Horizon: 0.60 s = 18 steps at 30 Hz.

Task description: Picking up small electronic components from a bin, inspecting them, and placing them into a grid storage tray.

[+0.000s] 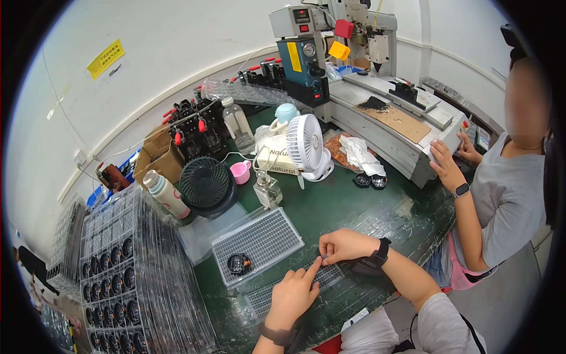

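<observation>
In the head view, two bare hands work over a grid near the near edge of the green tabletop. The right hand has its thumb and forefinger drawn together above the grid's far right part; the left hand lies over the grid's middle, forefinger stretched out to meet those fingertips, the other fingers loosely bent. Something tiny may be between them, but at this size I cannot tell whether either hand grasps anything. Each wrist wears one dark band.

Just beyond lies one white tray, with one black round part on its near left corner. Two more round parts sit near the machine at the tabletop's far right corner, beside one crumpled tissue.

Toward the far edge stand two fans, one black and one white, with one pink cup, two glass bottles and one flask. Stacked clear trays line the left edge. One co-worker at the right edge has two hands at the machine.
</observation>
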Each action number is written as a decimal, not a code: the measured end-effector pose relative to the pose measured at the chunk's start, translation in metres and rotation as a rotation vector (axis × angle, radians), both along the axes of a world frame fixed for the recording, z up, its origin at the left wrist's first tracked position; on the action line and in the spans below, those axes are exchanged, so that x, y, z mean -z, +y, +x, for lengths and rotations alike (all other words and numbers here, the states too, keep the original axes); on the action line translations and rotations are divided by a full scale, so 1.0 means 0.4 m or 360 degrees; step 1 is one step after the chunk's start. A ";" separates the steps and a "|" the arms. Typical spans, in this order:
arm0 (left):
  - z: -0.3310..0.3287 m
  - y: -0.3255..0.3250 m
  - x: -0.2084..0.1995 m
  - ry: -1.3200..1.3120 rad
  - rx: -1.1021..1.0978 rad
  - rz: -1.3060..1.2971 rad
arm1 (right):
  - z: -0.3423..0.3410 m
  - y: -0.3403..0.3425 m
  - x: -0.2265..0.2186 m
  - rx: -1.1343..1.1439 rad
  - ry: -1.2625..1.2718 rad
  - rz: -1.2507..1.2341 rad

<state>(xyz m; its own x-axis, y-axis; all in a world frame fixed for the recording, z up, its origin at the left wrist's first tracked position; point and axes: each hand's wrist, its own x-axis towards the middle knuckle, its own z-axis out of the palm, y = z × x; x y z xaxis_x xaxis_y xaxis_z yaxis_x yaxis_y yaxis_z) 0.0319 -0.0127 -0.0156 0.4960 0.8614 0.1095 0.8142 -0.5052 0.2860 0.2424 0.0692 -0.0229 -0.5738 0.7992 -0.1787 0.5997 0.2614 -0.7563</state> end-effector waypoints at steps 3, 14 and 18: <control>0.010 0.006 0.008 0.0006 0.0005 0.0064 | 0.009 0.000 0.002 0.0044 0.0036 0.0070; 0.013 -0.022 -0.031 -0.0084 -0.0023 -0.0174 | 0.001 -0.022 0.009 0.0215 -0.0075 0.0419; 0.010 -0.023 -0.034 -0.0084 -0.0044 -0.0167 | -0.019 -0.027 0.015 0.0197 -0.0012 0.0493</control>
